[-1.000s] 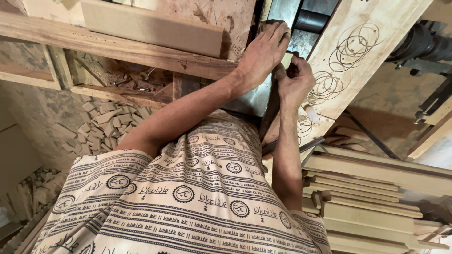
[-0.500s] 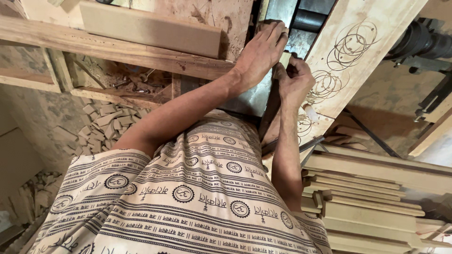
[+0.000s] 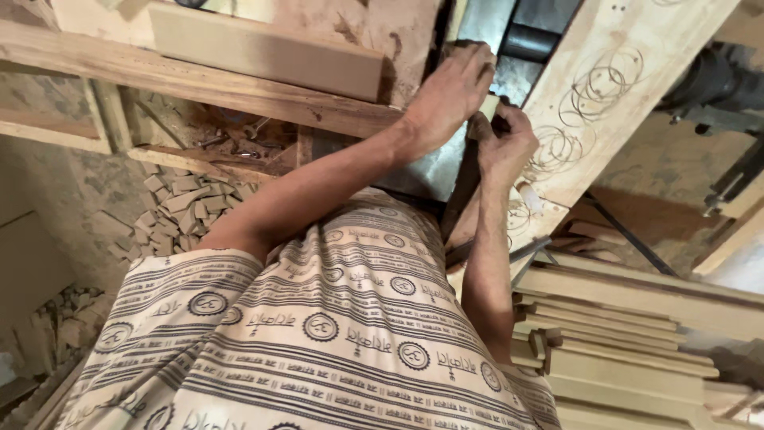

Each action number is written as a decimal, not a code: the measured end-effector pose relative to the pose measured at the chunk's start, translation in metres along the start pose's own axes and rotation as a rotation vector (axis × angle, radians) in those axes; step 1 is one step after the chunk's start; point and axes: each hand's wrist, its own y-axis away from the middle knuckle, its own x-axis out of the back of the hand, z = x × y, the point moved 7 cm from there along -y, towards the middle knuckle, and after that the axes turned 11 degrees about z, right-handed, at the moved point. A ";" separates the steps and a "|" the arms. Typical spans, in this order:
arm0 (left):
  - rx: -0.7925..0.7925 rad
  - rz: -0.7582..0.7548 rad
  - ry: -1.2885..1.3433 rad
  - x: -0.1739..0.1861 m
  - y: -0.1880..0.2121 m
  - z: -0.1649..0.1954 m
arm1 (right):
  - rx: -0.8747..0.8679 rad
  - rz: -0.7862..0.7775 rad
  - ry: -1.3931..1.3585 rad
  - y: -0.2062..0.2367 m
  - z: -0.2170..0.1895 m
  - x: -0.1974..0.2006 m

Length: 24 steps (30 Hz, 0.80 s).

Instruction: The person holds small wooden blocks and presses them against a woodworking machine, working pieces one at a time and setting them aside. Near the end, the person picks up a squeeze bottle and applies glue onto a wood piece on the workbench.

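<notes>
Small pale wood piece (image 3: 489,107) pinched between both hands on metal machine table (image 3: 509,80). Left hand (image 3: 450,91) fingers pressed together over it; right hand (image 3: 505,143) curled, gripping from below. Cut progress hidden. Stacked planks (image 3: 621,334) right, offcuts (image 3: 179,211) left.

Small pale wood piece (image 3: 489,107): light tan, squared edges, only a short stretch visible between the two hands. Left hand (image 3: 452,91) lies palm-down over its upper side, fingers curled over the far end; right hand (image 3: 503,142) grips it from below, fingers closed around it. Piece sits against the grey metal machine bed (image 3: 487,24), tilted; full length hidden by the hands.
</notes>
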 end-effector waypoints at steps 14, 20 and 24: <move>0.073 -0.070 -0.422 0.006 -0.014 0.035 | 0.031 -0.018 -0.101 -0.005 0.018 -0.006; 0.046 -0.102 -0.414 -0.001 -0.014 0.030 | 0.059 -0.038 -0.080 -0.006 0.002 -0.003; 0.064 -0.089 -0.391 -0.002 -0.013 0.028 | 0.071 -0.027 -0.027 -0.006 0.003 -0.002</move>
